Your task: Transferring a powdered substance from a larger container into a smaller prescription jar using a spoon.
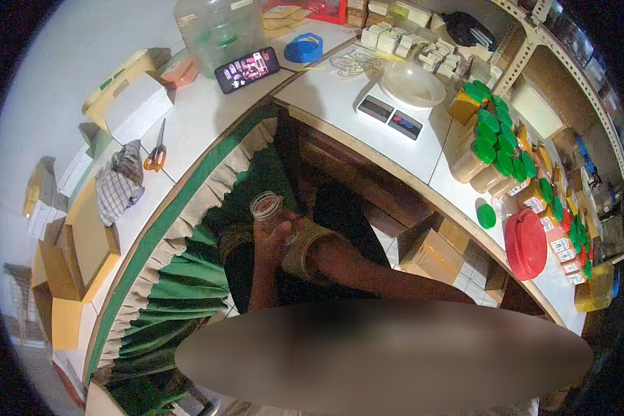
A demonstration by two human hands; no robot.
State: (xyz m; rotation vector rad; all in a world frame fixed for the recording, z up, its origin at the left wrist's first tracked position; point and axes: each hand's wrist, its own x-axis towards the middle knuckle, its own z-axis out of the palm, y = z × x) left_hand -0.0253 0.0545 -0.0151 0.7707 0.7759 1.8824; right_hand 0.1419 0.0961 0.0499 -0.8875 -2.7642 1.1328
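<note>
A small clear jar (266, 206) with an open mouth is held up in front of me, below the counter's edge. My left hand (269, 239) grips it from underneath. My right hand (299, 232), with a band at the wrist, closes around the same jar from the right side. Both forearms come up from the lower edge. A blurred patch hides the lower middle of the picture.
A white counter (208, 114) curves around me with scissors (157, 157), a checked cloth (118, 182), a phone (247, 69), a large clear container (218, 31), a scale (390, 116) with a bowl (413, 84), green-lidded jars (496, 149), a red lid (525, 244) and cardboard boxes (76, 256).
</note>
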